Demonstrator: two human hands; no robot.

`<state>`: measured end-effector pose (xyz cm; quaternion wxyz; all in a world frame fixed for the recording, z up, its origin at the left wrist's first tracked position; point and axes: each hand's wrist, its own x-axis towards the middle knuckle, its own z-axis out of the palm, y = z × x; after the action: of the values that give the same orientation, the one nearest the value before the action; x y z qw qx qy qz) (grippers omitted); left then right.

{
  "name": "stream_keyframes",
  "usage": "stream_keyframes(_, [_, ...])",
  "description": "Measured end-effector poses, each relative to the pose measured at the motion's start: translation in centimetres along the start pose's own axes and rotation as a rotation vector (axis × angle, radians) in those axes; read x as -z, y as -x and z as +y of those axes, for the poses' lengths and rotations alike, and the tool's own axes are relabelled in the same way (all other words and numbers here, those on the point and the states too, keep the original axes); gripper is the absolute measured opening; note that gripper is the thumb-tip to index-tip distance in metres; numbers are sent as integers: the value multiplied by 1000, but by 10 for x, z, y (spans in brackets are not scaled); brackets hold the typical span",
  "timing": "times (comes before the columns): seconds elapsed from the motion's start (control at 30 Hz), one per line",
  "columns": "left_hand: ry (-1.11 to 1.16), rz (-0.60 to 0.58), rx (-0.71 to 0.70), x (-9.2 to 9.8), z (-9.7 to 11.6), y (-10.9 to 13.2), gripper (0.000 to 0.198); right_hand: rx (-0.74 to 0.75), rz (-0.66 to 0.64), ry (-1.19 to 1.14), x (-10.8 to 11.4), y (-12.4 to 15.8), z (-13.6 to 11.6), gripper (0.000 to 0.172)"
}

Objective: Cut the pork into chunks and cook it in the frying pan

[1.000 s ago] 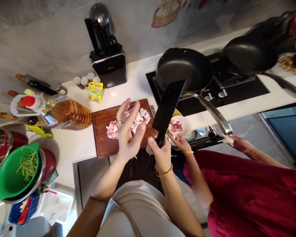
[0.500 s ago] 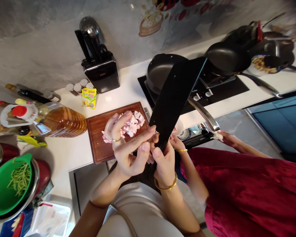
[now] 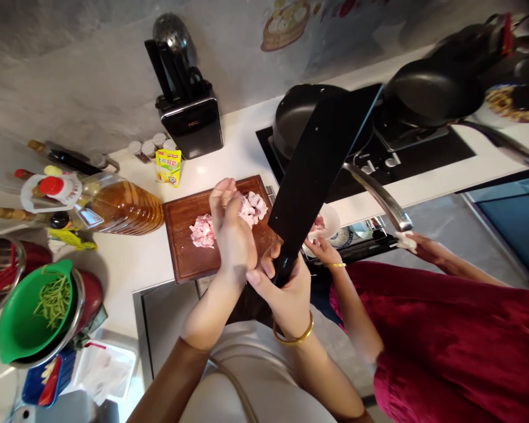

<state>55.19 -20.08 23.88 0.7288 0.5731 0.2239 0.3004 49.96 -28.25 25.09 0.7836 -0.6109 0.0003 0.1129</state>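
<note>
My right hand [image 3: 288, 294] is wrapped round the handle of a black cleaver [image 3: 320, 155], whose broad blade slants up and to the right. My left hand [image 3: 233, 232] has let its fingers stretch out, slightly curved, and holds nothing; it hovers over the near side of a wooden cutting board [image 3: 180, 220]. Chopped pale pink meat [image 3: 253, 208] lies on the board in two heaps, partly hidden behind my left hand. A white bowl [image 3: 331, 220] with pink meat in it shows just right of the blade.
A co-worker in a red top [image 3: 445, 329] stands at my right, one hand [image 3: 326, 252] at the bowl. Pans [image 3: 291, 117] sit on the black hob [image 3: 449, 155]. A large oil bottle [image 3: 127, 205], a knife block [image 3: 194, 126] and a green colander [image 3: 22, 317] stand leftward.
My left hand has moved away from the base of the cleaver toward the board, and its fingers have straightened. The right hand keeps its grip. The whole view has shifted slightly.
</note>
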Motion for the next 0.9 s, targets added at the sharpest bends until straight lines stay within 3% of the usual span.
stream_keyframes(0.07, [-46, 1, -8, 0, -15, -10, 37, 27, 69, 71, -5, 1, 5, 39])
stream_keyframes(0.23, [-291, -59, -214, 12, -38, -28, 37, 64, 164, 156, -10, 1, 9, 41])
stream_keyframes(0.43, [-299, 10, -241, 20, -47, -19, 36, 29, 247, 93, -5, -16, 35, 38])
stream_keyframes(0.57, [-279, 73, -155, 63, -79, -24, 20, -36, 318, 132, 29, -33, 67, 36])
stream_keyframes(0.67, [-447, 42, -29, 104, -114, -52, 18, -58, 296, 429, 69, -34, 88, 35])
stream_keyframes(0.77, [-672, -99, 8, 121, -145, -89, 20, -76, 246, 727, 101, -23, 104, 38])
stream_keyframes(0.9, [-865, -452, -49, 104, -178, -128, 27, -193, 150, 760, 115, -7, 120, 42])
